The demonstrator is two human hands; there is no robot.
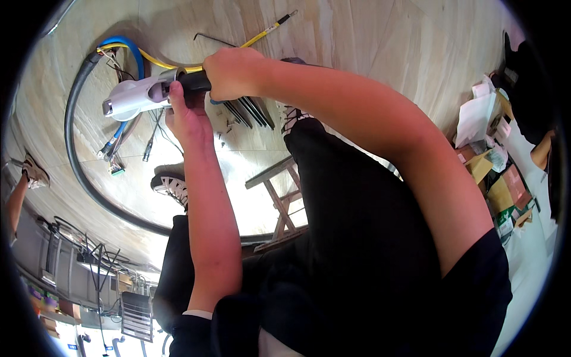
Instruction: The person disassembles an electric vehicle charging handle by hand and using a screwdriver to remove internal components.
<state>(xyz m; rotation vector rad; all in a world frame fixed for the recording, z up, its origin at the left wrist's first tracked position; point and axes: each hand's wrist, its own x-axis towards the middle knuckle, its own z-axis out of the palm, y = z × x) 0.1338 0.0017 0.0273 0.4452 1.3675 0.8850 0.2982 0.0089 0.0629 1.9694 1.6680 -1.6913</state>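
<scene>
My left hand (189, 119) holds a white and silver gun-shaped connector (134, 98), like a vehicle charging gun, its thumb pressed along the body. My right hand (235, 72) is closed round the black sleeve (195, 82) at the connector's rear end. Beyond the connector, a thick black cable (72, 119) ends in split blue (140, 59) and yellow wires (157, 60). Loose blue-tipped leads (110, 146) lie below it on the floor. Whether the wires join the connector is hidden by my hands.
Several black rods (253, 112) and an L-shaped hex key (214, 39) lie near my right hand. A low wooden stool (276, 199) stands between my legs. Boxes and packaging (496, 178) are piled at right. Metal racks (137, 312) stand lower left. Other people's limbs show at both sides.
</scene>
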